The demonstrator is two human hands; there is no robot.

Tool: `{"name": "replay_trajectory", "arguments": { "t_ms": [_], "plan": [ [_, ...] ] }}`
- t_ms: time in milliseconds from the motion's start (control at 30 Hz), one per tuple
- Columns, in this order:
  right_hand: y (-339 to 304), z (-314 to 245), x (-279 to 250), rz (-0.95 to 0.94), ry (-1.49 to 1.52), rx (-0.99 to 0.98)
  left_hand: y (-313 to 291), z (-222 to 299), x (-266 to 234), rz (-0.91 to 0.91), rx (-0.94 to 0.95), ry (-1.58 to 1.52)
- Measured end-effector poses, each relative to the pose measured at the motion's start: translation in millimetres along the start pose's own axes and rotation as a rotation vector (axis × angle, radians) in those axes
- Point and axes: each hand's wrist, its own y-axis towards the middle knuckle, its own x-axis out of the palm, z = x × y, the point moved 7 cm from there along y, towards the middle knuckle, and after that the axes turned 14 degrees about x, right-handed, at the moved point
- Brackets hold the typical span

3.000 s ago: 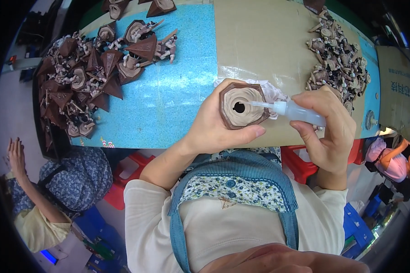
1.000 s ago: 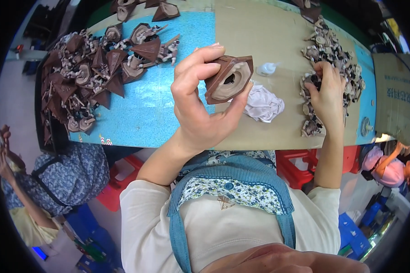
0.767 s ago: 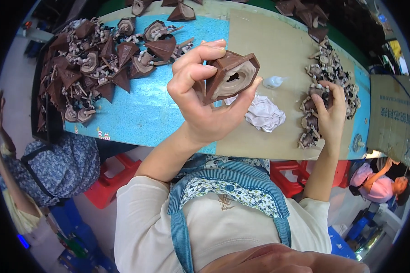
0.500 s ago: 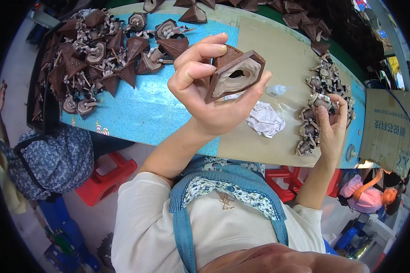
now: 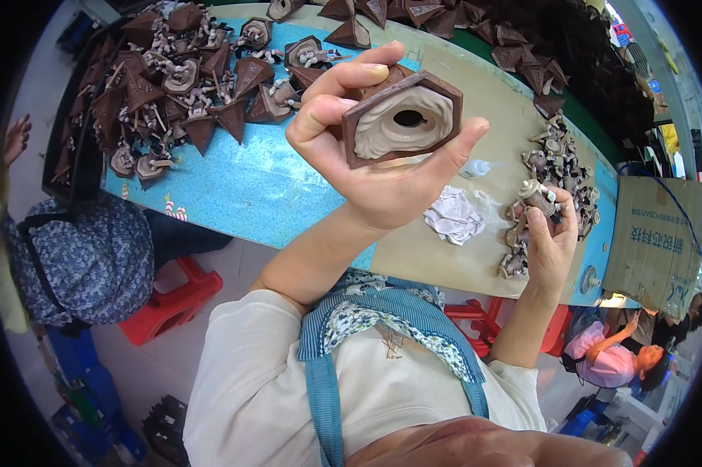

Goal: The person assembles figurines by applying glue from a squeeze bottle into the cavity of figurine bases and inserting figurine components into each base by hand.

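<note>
Raised in the middle of the view, my left hand (image 5: 382,179) grips a brown hollow figurine base (image 5: 401,121) between thumb and fingers. Its angular open side faces up toward me, showing a beige, wavy inner surface with a dark hole. At the right, my right hand (image 5: 552,245) pinches a small beige and brown figurine (image 5: 539,198), lifted a little off a row of similar figurines (image 5: 565,159). A crumpled white cloth (image 5: 454,216) lies on the table between my hands, and a small translucent bottle (image 5: 475,167) sits just beyond it.
A pile of brown pointed pieces with figures attached (image 5: 172,86) covers the table's left. More brown pieces (image 5: 522,58) lie along the far edge. A cardboard box (image 5: 654,233) stands at the right. Red stools (image 5: 172,300) are below the table; other people are at both sides.
My right hand has picked a figurine up from the row and drawn it nearer to me. The base in my left hand has tilted, so its inside and hole face me more fully.
</note>
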Motion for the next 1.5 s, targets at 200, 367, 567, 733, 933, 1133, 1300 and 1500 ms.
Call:
{"name": "replay_trajectory", "arguments": {
  "t_ms": [200,367,567,733,933,1133,1300,1500],
  "plan": [
    [-5,-7,7,-0.053,0.069,-0.013,-7,0,11,0.074,-0.162,-0.129],
    [0,-9,11,-0.087,0.119,0.003,-40,-11,16,-0.162,-0.858,-0.439],
    [-5,-14,30,-0.298,0.067,-0.032,-84,22,25,-0.671,-1.057,-0.609],
    [-19,-40,54,-0.221,-0.41,-0.312,-86,31,39,-0.799,-0.94,-0.45],
    [-26,-60,86,-0.283,-0.867,-0.558,-88,37,39,-0.864,-0.993,-0.487],
    [-27,-62,99,-0.386,-1.084,-0.644,-87,38,40,-0.949,-0.965,-0.479],
    [-28,-58,104,-0.468,-1.117,-0.644,-91,39,40,-0.984,-0.99,-0.504],
    [-28,-53,101,-0.551,-0.924,-0.656,-95,42,41,-1.002,-1.009,-0.583]
  ]
}}
